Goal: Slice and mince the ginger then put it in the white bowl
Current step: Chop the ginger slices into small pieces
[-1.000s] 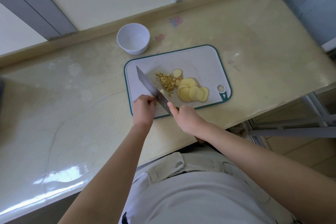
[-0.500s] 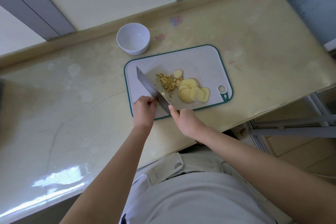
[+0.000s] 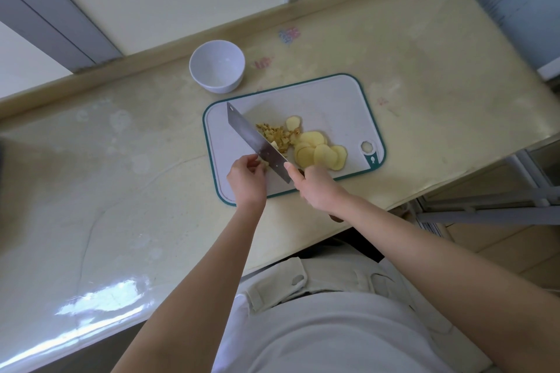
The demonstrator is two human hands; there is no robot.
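Cutting board (image 3: 333, 100) lies on the counter (image 3: 121, 160). Bowl (image 3: 217, 65) stands behind the board's far-left corner, just apart. Knife (image 3: 257, 142) crosses the board diagonally, tip far-left, handle near, in the right hand (image 3: 315, 186). Minced ginger (image 3: 272, 132) lies just right of the blade; ginger slices (image 3: 318, 151) overlap farther right. Left hand (image 3: 247, 177) is left of the blade, pinching a ginger piece (image 3: 265, 162).
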